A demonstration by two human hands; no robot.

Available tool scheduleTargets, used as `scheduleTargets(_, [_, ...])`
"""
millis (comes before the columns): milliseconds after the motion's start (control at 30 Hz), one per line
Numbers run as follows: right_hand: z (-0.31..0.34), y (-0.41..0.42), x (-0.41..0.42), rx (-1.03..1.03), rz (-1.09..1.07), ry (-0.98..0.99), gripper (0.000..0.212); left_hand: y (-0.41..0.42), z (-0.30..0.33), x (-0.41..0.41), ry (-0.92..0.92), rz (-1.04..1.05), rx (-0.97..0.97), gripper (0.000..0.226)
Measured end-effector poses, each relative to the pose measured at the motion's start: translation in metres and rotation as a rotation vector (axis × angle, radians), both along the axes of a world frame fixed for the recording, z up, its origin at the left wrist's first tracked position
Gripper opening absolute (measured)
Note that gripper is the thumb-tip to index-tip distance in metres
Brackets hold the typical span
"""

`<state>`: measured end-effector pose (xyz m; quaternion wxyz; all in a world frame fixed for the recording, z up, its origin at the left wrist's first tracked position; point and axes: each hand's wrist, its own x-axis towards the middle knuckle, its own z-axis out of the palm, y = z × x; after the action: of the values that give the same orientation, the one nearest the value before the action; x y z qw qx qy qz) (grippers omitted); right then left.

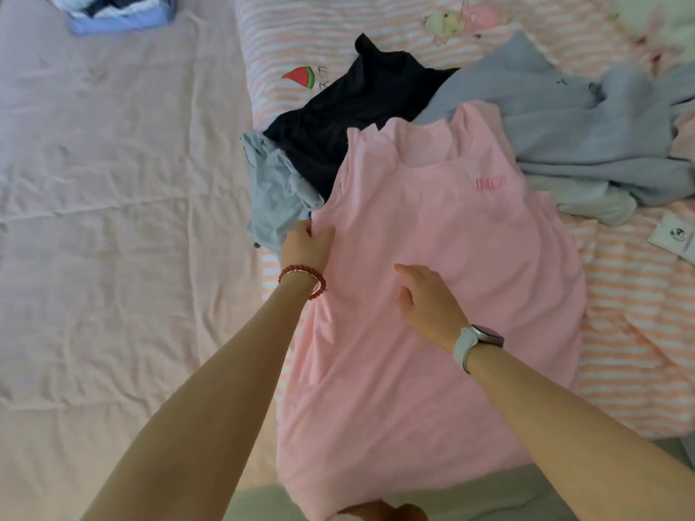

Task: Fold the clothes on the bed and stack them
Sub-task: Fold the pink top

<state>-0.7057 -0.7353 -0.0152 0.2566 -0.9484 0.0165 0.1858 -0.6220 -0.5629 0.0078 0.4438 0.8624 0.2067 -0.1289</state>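
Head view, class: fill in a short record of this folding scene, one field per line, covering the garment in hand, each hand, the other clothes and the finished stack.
garment in work: pink top, spread flat, neck away from the person
left hand: grips the pink top's left edge
right hand: open, lying flat on the pink top
unfolded clothes: navy garment, blue-grey garments, beyond the pink top
stack: folded clothes, far left on the sheet

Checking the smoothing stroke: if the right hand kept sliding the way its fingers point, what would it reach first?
The right hand points up-left across the pink top; it would likely meet the left hand gripping that top's edge first.
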Motion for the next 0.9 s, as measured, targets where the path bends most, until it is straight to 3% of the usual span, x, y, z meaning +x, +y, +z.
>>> scheduleTargets(133, [-0.007, -0.006, 0.04, 0.018, -0.092, -0.121, 0.043, 0.0, 0.01, 0.014, -0.293, 0.12, -0.08, 0.028])
scheduleTargets(267, [-0.008, -0.021, 0.066, 0.01, -0.134, -0.181, 0.05, 0.021, 0.003, 0.021, -0.156, 0.12, 0.102, 0.007])
scheduleTargets(433, [-0.005, -0.063, 0.113, -0.019, -0.22, -0.318, 0.046, 0.006, 0.003, 0.098, -0.23, -0.076, 0.197, 0.028])
scheduleTargets(567, [0.008, -0.106, 0.163, -0.114, -0.223, -0.397, 0.038, -0.027, -0.004, 0.157, -0.166, -0.263, 0.524, 0.042])
scheduleTargets(667, [0.01, -0.136, 0.2, -0.217, -0.135, -0.389, 0.039, -0.045, -0.01, 0.188, -0.123, -0.443, 0.641, 0.052])
scheduleTargets(767, [0.004, -0.159, 0.238, -0.278, -0.09, -0.282, 0.045, -0.047, -0.023, 0.212, 0.171, -0.517, 0.388, 0.055])
scheduleTargets(833, [-0.002, -0.167, 0.261, -0.249, -0.053, -0.217, 0.05, -0.043, -0.028, 0.218, 0.192, -0.473, 0.178, 0.027])
scheduleTargets(900, [-0.01, -0.17, 0.28, -0.246, -0.007, -0.138, 0.05, -0.04, -0.024, 0.22, 0.156, -0.401, 0.056, 0.03])
